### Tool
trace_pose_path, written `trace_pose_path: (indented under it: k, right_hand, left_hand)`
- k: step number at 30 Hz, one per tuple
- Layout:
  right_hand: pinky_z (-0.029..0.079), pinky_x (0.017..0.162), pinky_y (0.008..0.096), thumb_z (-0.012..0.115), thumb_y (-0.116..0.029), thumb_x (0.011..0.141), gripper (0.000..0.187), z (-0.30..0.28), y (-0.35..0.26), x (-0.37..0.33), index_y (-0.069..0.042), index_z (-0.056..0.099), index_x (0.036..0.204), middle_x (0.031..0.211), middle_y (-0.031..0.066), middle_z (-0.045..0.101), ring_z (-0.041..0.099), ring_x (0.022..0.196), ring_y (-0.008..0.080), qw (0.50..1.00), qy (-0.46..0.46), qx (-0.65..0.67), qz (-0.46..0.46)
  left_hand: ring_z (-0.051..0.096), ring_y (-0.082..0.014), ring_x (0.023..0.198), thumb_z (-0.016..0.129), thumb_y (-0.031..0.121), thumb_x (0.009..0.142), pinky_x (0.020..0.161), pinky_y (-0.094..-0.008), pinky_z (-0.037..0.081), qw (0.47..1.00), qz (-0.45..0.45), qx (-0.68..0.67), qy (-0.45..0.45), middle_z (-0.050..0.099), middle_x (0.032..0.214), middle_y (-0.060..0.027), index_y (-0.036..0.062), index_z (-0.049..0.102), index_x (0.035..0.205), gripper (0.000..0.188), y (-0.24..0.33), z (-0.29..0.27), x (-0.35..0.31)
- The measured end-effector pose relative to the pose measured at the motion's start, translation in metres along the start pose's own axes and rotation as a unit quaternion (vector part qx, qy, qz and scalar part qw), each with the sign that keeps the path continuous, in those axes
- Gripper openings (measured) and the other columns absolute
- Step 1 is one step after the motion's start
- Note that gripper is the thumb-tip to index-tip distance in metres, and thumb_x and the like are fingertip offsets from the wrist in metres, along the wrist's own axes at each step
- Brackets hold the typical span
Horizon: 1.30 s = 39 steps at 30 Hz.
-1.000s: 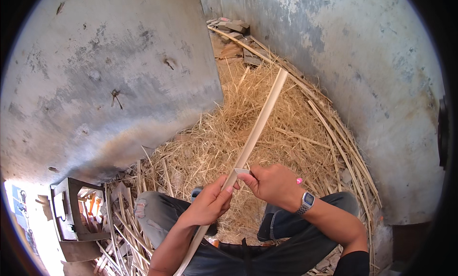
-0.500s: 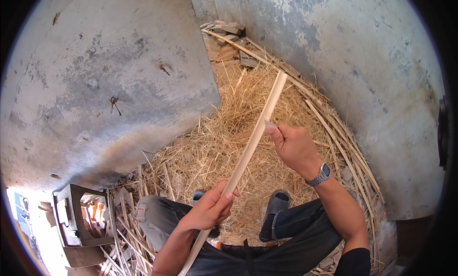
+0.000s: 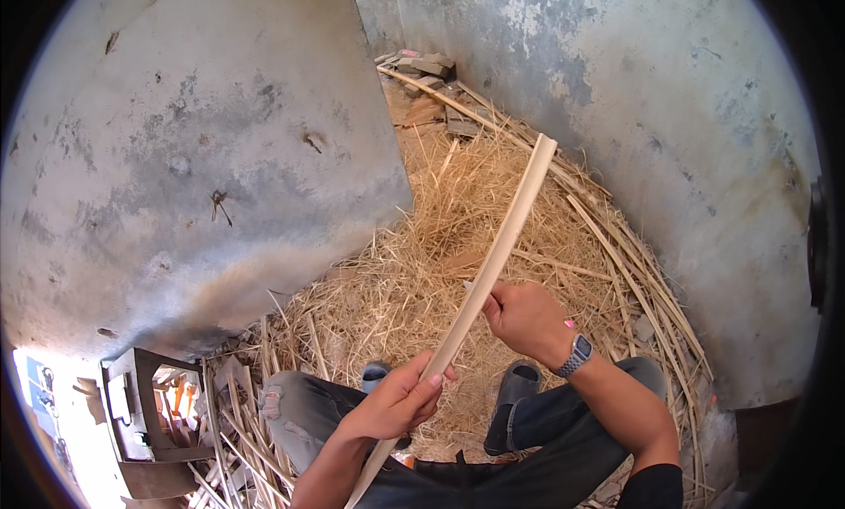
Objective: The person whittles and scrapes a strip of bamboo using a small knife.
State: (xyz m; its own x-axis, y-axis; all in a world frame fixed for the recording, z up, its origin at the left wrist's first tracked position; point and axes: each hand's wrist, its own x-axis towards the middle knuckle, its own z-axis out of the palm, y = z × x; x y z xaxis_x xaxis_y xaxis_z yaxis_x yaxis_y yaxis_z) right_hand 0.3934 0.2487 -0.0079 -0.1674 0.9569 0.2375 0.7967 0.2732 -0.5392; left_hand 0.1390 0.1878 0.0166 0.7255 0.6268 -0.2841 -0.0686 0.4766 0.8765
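Note:
A long pale strip of split bamboo or wood [image 3: 513, 223] slants from my lap up toward the far right. My left hand [image 3: 403, 396] is wrapped round its lower part, thumb on top. Beside the strip's middle, my right hand [image 3: 532, 320] is closed on a knife; only the tip of its blade [image 3: 468, 285] shows, poking out past the strip's left edge. A small pink spot [image 3: 569, 324] shows by the right wrist, perhaps the handle's end. The rest of the knife is hidden by my fingers and the strip.
Straw-like shavings [image 3: 449, 236] cover the floor between my feet. Long strips [image 3: 616, 245] lie along the curved right wall [image 3: 669, 113]. A grey panel [image 3: 202, 157] stands at the left. Bricks [image 3: 427, 65] are piled at the back, and a dark metal frame [image 3: 163, 408] stands lower left.
My right hand has come down along the strip toward my left hand, the blade now lower. The strip's far end has shifted slightly right; my left hand keeps its grip.

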Motion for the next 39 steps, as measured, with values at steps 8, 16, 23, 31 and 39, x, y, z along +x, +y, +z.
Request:
trace_pose_path:
  k: [8, 16, 23, 31, 39]
  right_hand:
    - [0.026, 0.043, 0.0259, 0.058, -0.041, 0.104, 0.039, -0.041, 0.022, 0.004, -0.002, 0.065, 0.097, 0.054, -0.0074, 0.038, 0.032, 0.045, 0.0027, 0.871, 0.078, 0.453, 0.175]
    - [0.024, 0.045, 0.0263, 0.073, -0.025, 0.096, 0.026, -0.043, -0.007, -0.003, 0.0, 0.067, 0.093, 0.053, -0.008, 0.039, 0.033, 0.048, 0.0023, 0.95, 0.079, 0.293, 0.07]
    - [0.029, 0.046, 0.03, 0.066, -0.024, 0.101, 0.029, -0.06, 0.007, 0.002, 0.0, 0.065, 0.085, 0.052, -0.0024, 0.042, 0.036, 0.048, 0.0075, 0.966, 0.083, 0.23, 0.079]
    - [0.03, 0.05, 0.0255, 0.062, -0.026, 0.104, 0.03, -0.081, 0.037, 0.008, -0.001, 0.067, 0.089, 0.062, -0.0075, 0.048, 0.037, 0.054, 0.0031, 0.946, 0.163, 0.267, 0.088]
    - [0.022, 0.046, 0.0223, 0.064, -0.02, 0.103, 0.021, -0.07, 0.004, -0.006, -0.001, 0.067, 0.093, 0.062, -0.0108, 0.045, 0.032, 0.054, -0.001, 0.915, 0.097, 0.382, 0.084]
  left_hand:
    - [0.033, -0.0057, 0.043, 0.04, 0.023, 0.112, 0.042, -0.023, 0.027, 0.998, 0.016, 0.021, 0.052, 0.036, 0.058, 0.0055, 0.0059, 0.049, 0.126, 0.024, -0.009, -0.011, 0.002]
    - [0.033, -0.0037, 0.045, 0.041, 0.026, 0.112, 0.043, -0.0223, 0.027, 0.998, 0.005, 0.054, 0.028, 0.037, 0.06, 0.0071, 0.0071, 0.049, 0.127, 0.025, -0.016, 0.0, 0.005]
    - [0.04, -0.0043, 0.05, 0.042, 0.026, 0.112, 0.048, -0.0231, 0.032, 0.992, -0.016, 0.122, 0.022, 0.041, 0.062, 0.0061, 0.0068, 0.051, 0.128, 0.027, -0.02, 0.005, 0.008]
    - [0.036, -0.0049, 0.046, 0.042, 0.026, 0.112, 0.044, -0.0229, 0.03, 0.995, -0.027, 0.099, -0.007, 0.038, 0.061, 0.0059, 0.0068, 0.047, 0.129, 0.026, -0.016, 0.003, 0.003]
    - [0.055, -0.0077, 0.052, 0.041, 0.023, 0.112, 0.047, -0.0225, 0.043, 0.992, -0.062, 0.064, -0.092, 0.051, 0.066, 0.001, 0.006, 0.045, 0.132, 0.026, -0.006, 0.005, 0.001]
